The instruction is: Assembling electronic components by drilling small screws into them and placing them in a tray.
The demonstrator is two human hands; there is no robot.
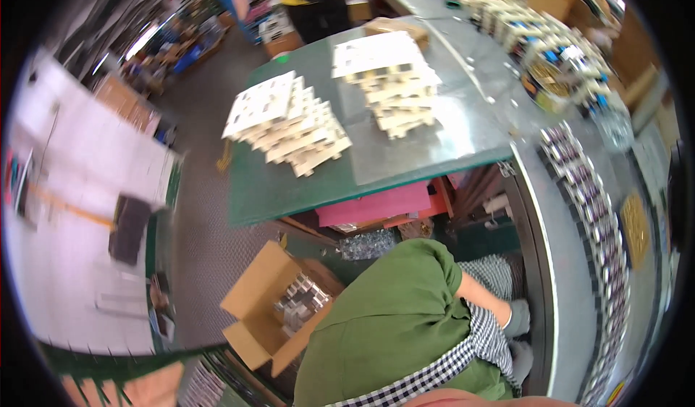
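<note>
My left arm in a green sleeve (pixel 398 298) bends across the lower middle, with a bare forearm (pixel 483 291) below the cuff. It ends in a grey covering, seemingly a glove, which I take as my left hand (pixel 518 319); its fingers cannot be made out. Just below, a second grey shape, probably my right hand (pixel 522 360), is partly covered by black-and-white checked cloth (pixel 489 334). Whether either hand holds anything is hidden. Both are close to the dark inner side of the right-hand bench. The picture is somewhat blurred.
On the green table (pixel 289 208) stand two stacks of cream slotted panels, a left stack (pixel 286 121) and a right stack (pixel 391 81). An open carton (pixel 250 280) holds metal parts (pixel 304 298). Rows of metal parts (pixel 590 197) line the right bench (pixel 539 211). A person (pixel 311 5) stands beyond.
</note>
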